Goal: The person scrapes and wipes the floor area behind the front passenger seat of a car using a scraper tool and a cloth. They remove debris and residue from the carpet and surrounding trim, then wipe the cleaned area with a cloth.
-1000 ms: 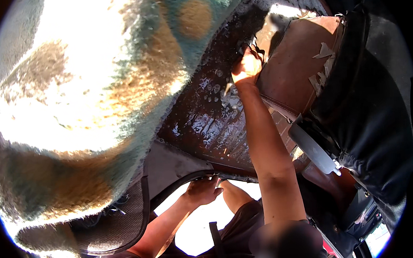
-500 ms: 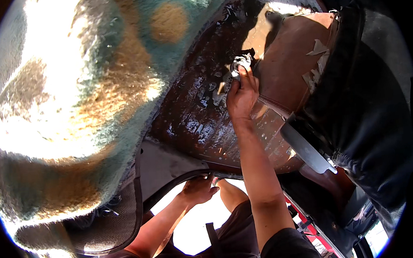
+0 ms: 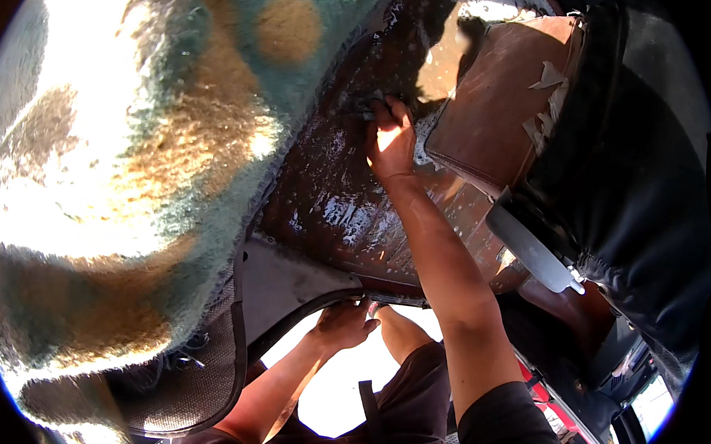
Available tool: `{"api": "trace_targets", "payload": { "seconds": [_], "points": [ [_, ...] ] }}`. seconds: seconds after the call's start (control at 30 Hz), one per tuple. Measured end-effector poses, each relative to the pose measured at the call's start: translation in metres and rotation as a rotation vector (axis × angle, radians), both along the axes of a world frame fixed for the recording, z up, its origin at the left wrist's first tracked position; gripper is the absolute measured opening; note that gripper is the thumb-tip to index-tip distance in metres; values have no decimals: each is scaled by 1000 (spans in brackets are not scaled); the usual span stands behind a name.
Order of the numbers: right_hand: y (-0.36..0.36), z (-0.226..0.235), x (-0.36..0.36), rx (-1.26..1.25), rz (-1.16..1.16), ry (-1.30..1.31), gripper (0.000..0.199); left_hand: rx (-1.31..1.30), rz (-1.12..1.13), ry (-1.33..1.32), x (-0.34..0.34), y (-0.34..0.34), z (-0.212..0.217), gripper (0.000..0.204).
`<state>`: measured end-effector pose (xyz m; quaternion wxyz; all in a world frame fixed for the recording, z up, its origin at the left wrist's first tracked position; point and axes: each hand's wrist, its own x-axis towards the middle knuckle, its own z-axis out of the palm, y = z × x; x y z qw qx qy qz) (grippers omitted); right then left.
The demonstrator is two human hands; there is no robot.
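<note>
My right hand reaches over a wet, brown-red floor panel streaked with white suds. Its fingers are closed on a crumpled greyish rag, mostly hidden behind them and pressed against the panel. Close to the panel's near edge is my left hand, its thumb pointing right. The fingers of that hand are partly hidden at the dark trim edge, so I cannot make out their grip. To the right of my right hand stands a brown, box-like raised part with torn, peeling patches.
A fuzzy teal and tan blanket-like cover fills the left side, above a woven grey edge. On the right are a black seat-like cushion and a grey lever. My knees and dark shorts show below.
My right hand has moved left and slightly nearer with the rag, away from the raised brown part. My left hand has stayed about where it was.
</note>
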<state>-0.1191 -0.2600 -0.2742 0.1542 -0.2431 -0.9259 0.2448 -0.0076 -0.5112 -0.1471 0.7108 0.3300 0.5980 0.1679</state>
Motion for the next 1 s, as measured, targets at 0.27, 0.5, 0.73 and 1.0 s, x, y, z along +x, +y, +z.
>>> {"api": "trace_targets", "payload": {
  "seconds": [0.27,0.5,0.73,1.0],
  "points": [
    [-21,44,-20,-19,-74,171,37,62,-22,74,3,-5,1,69],
    [-141,26,52,-288,470,-92,36,41,-18,14,4,-3,0,69],
    [-66,-5,-40,-143,183,-13,31,3,-45,18,6,-4,-2,68],
    [6,29,-44,27,-211,85,32,113,-27,174,22,-14,-8,64]
  ]
}}
